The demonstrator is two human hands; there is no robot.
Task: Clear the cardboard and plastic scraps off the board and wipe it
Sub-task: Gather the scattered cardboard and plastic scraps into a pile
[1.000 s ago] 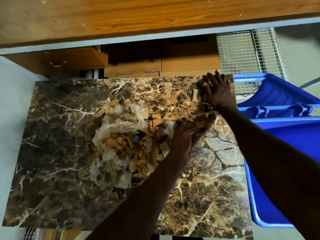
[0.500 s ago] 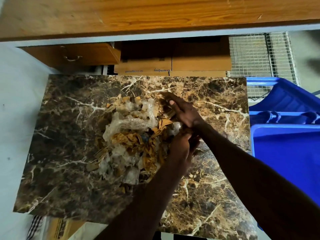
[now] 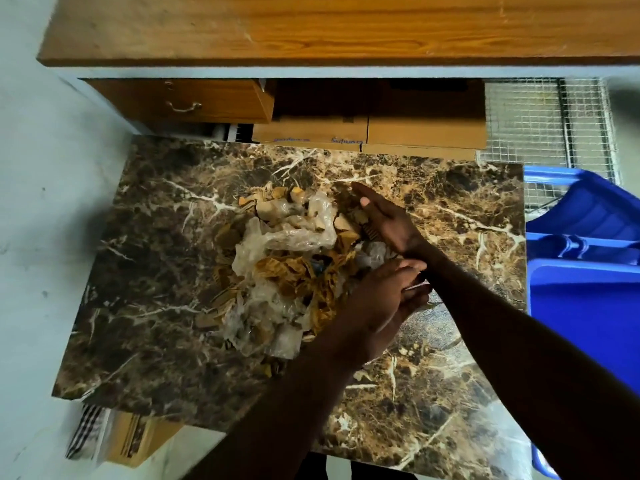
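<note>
Basically, both hands were on the right edge of the scrap pile [image 3: 284, 268], which sat heaped near the middle of the marble-patterned board [image 3: 166, 306]. The pile was a mix of torn brown cardboard bits and crumpled clear plastic film, all bunched together, not spread out. The right hand [image 3: 384, 220] lay at the upper right of the pile, fingers straight and together, edge-on to the board like a scraper, touching the cardboard bits there; it gripped nothing. The left hand [image 3: 384, 299] was at the pile's lower right, just beside the right wrist, fingers loosely curved against the scraps. It looked like it cupped the pile rather than pinched anything, but the fingertips were partly hidden behind the other forearm, so I couldn't tell for certain. The forearms crossed close to each other, the left one coming in from the bottom, the right one from the lower right. The rest of the board around the pile showed bare surface, with a few small specks near the left hand. A blue plastic bin [image 3: 585, 306] stood just beside the board's right edge, with its blue lid [image 3: 588, 206] tilted up behind it. Beyond the far edge of the board were cardboard boxes [image 3: 367, 133] under a wooden desk [image 3: 311, 26], with a drawer [image 3: 183, 102] at left and a wire mesh panel [image 3: 547, 123] at right. A checked cloth [image 3: 86, 431] stuck out below the board's near left corner.
</note>
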